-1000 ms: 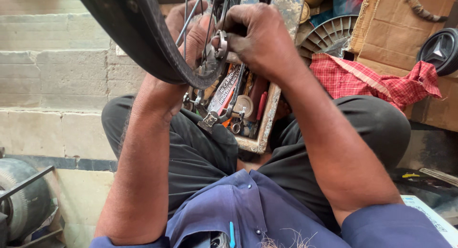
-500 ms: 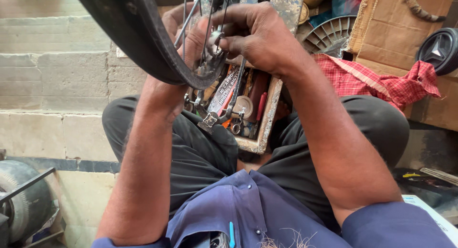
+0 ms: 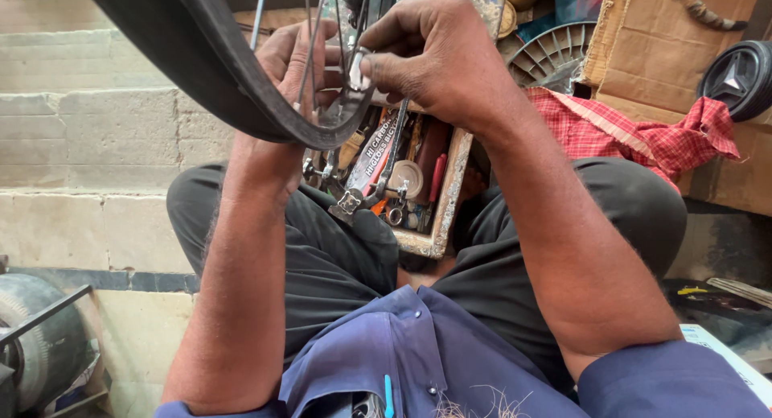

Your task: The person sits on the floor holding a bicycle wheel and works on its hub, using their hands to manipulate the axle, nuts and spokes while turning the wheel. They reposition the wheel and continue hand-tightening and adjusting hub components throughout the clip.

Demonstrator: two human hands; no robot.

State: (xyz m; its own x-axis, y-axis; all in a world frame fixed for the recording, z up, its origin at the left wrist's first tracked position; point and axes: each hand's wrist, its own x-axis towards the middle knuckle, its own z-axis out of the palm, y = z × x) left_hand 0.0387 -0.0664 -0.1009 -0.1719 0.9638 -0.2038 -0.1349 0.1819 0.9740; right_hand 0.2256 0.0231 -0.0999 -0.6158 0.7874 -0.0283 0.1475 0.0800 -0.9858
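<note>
The person is sitting with knees apart, and both hands are working high in the view on a bicycle wheel [image 3: 201, 72] whose black tyre is curving from eleven o'clock down to the centre top. The left hand [image 3: 293, 60] is reaching up behind the thin metal spokes [image 3: 310, 40], its fingers curling loosely around them near the rim; how firmly they are gripping cannot be told, since the tyre and spokes are covering part of the hand. The right hand [image 3: 438, 60] is sitting just beside it at one o'clock, its fingers pinching closed on a small shiny metal tool [image 3: 356, 70] that is touching the spokes at the inner rim. Directly below the hands, between the thighs, a worn wooden toolbox [image 3: 438, 209] is lying open, crowded with wrenches [image 3: 384, 172], a red-handled tool and small metal parts. At two o'clock a red checked cloth [image 3: 635, 132] is draping over a cardboard box [image 3: 667, 40], with a black plastic wheel [image 3: 736, 76] at the right edge. Pale stone steps [image 3: 88, 120] are filling the nine o'clock side. At six o'clock the blue shirt [image 3: 418, 354] is showing.
</note>
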